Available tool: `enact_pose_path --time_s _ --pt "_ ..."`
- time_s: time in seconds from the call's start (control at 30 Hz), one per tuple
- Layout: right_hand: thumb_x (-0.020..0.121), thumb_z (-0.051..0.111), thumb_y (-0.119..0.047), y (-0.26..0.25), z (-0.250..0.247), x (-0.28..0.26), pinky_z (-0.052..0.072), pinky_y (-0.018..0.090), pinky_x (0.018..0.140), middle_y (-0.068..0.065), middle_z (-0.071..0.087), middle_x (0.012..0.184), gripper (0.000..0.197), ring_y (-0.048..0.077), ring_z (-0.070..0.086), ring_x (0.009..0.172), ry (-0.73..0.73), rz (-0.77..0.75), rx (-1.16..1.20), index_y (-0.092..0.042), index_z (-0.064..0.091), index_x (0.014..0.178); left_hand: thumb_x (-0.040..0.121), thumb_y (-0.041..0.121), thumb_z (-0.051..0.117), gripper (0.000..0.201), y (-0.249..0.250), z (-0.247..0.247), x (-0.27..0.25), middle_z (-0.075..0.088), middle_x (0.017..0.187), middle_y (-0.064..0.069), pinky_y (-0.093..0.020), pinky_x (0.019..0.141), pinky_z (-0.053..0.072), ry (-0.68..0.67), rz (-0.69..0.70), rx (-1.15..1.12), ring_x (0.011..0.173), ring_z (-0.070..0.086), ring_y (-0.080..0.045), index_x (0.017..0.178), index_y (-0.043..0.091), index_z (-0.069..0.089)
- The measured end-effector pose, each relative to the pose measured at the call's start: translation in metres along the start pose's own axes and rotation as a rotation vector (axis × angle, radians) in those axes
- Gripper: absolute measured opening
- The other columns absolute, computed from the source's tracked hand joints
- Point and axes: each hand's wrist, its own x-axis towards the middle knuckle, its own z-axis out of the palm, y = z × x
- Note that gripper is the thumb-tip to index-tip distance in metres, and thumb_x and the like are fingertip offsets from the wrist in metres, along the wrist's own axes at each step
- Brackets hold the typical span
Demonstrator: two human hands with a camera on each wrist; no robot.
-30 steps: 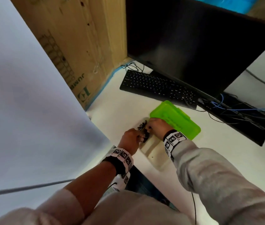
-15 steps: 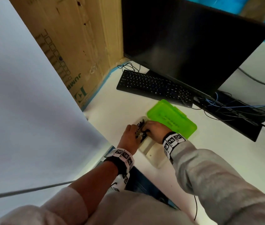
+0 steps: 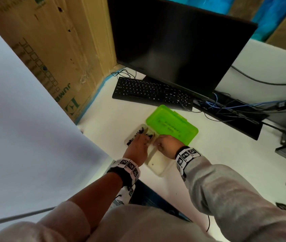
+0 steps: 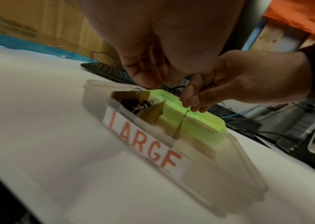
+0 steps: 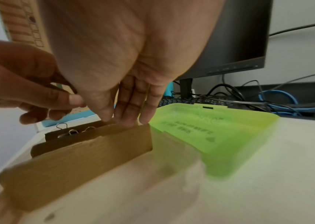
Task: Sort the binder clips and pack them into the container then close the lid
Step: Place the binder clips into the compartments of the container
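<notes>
A translucent container point(image 3: 158, 165) with a "LARGE" label point(image 4: 143, 136) lies on the white desk, its green lid point(image 3: 172, 124) folded open beyond it. Brown cardboard dividers point(image 5: 87, 148) split it into compartments. Black binder clips point(image 4: 133, 104) fill the far compartment point(image 3: 137, 134). My left hand point(image 3: 137, 145) hovers over those clips, thumb against forefinger on what looks like a thin clip wire point(image 4: 153, 66). My right hand point(image 3: 166, 145) pinches the top edge of a divider point(image 4: 180, 122) with straight fingers point(image 5: 130, 115).
A black keyboard point(image 3: 152, 92) and a dark monitor point(image 3: 179, 46) stand behind the lid. Tangled cables point(image 3: 226, 109) run to the right. A cardboard box point(image 3: 54, 49) walls the left side. The desk's front edge is close under my wrists.
My left hand has slid forward over the clip compartment. My right hand has shifted from the clips onto the divider's top edge. The container stays where it was.
</notes>
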Motion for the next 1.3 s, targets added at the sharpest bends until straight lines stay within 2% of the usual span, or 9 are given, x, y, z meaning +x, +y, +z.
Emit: enact_pose_path --time_s 0.1,0.2,0.37,0.5,0.6,0.73,0.87,1.03,1.3 --pt "0.088 0.05 -0.01 0.017 0.005 -0.024 0.046 0.031 0.089 0.007 0.065 0.112 0.026 0.026 0.06 0.103 0.045 0.068 0.038 -0.014 0.068 0.105 0.088 0.003 0.049 0.026 0.021 0.019 0.005 0.053 0.122 -0.014 -0.034 0.098 0.039 -0.097 0.104 0.065 0.114 0.052 -0.03 0.113 0.005 0.054" --pt "0.086 0.05 -0.012 0.051 0.006 -0.063 0.049 0.034 0.086 0.009 0.065 0.106 0.025 0.03 0.062 0.097 0.077 0.17 0.059 -0.016 0.069 0.102 0.087 0.01 0.053 0.022 0.043 0.051 0.009 0.056 0.113 -0.008 -0.039 0.092 0.043 -0.206 0.169 0.07 0.101 0.056 -0.025 0.109 0.01 0.057" --pt "0.089 0.046 -0.015 0.11 0.006 -0.147 0.048 0.038 0.091 0.007 0.062 0.112 0.028 0.028 0.059 0.105 0.128 0.422 0.049 -0.019 0.066 0.109 0.087 0.012 0.059 0.02 0.088 0.11 0.004 0.057 0.108 -0.007 -0.031 0.086 0.048 -0.464 0.277 0.017 0.089 0.06 -0.023 0.107 0.013 0.061" --pt "0.091 0.042 -0.015 0.142 0.013 -0.213 0.047 0.037 0.093 0.001 0.056 0.125 0.033 0.023 0.055 0.114 0.134 0.719 0.006 -0.025 0.06 0.117 0.078 0.027 0.071 0.037 0.114 0.155 -0.01 0.053 0.112 0.006 -0.028 0.088 0.048 -0.746 0.349 0.112 0.087 0.053 -0.011 0.113 0.029 0.058" --pt "0.086 0.047 -0.009 0.155 0.019 -0.251 0.047 0.038 0.091 0.001 0.051 0.125 0.038 0.024 0.054 0.113 0.107 0.868 0.037 -0.026 0.055 0.119 0.075 0.026 0.075 0.05 0.127 0.183 -0.021 0.049 0.116 0.01 -0.024 0.09 0.045 -0.863 0.455 0.194 0.098 0.053 -0.008 0.119 0.035 0.054" --pt "0.084 0.054 -0.004 0.166 0.035 -0.275 0.046 0.037 0.095 0.007 0.044 0.127 0.049 0.029 0.056 0.111 0.086 0.873 0.158 -0.023 0.048 0.128 0.08 0.006 0.069 0.042 0.138 0.206 -0.028 0.048 0.122 -0.004 -0.026 0.097 0.043 -0.923 0.495 0.234 0.108 0.054 -0.018 0.121 0.016 0.06" --pt "0.088 0.057 -0.014 0.165 0.047 -0.271 0.046 0.034 0.091 0.011 0.049 0.118 0.033 0.032 0.057 0.106 0.115 0.816 0.221 -0.018 0.056 0.12 0.082 -0.006 0.058 0.027 0.139 0.209 -0.03 0.048 0.116 -0.011 -0.029 0.087 0.048 -0.932 0.459 0.283 0.103 0.057 -0.029 0.108 0.002 0.063" --pt "0.09 0.058 -0.025 0.154 0.048 -0.235 0.043 0.033 0.089 0.01 0.059 0.113 0.021 0.029 0.056 0.106 0.143 0.716 0.219 -0.014 0.063 0.108 0.082 -0.004 0.053 0.022 0.133 0.192 -0.026 0.055 0.107 -0.013 -0.032 0.081 0.051 -0.827 0.318 0.323 0.094 0.062 -0.033 0.093 0.008 0.068" --pt "0.089 0.054 -0.008 0.114 -0.001 -0.133 0.048 0.036 0.09 0.012 0.068 0.106 0.023 0.031 0.062 0.101 0.365 0.472 0.247 -0.012 0.069 0.105 0.087 0.006 0.057 0.018 0.113 0.111 -0.002 0.069 0.097 -0.013 -0.028 0.082 0.047 -0.42 0.247 -0.041 0.091 0.063 -0.023 0.102 0.01 0.065"
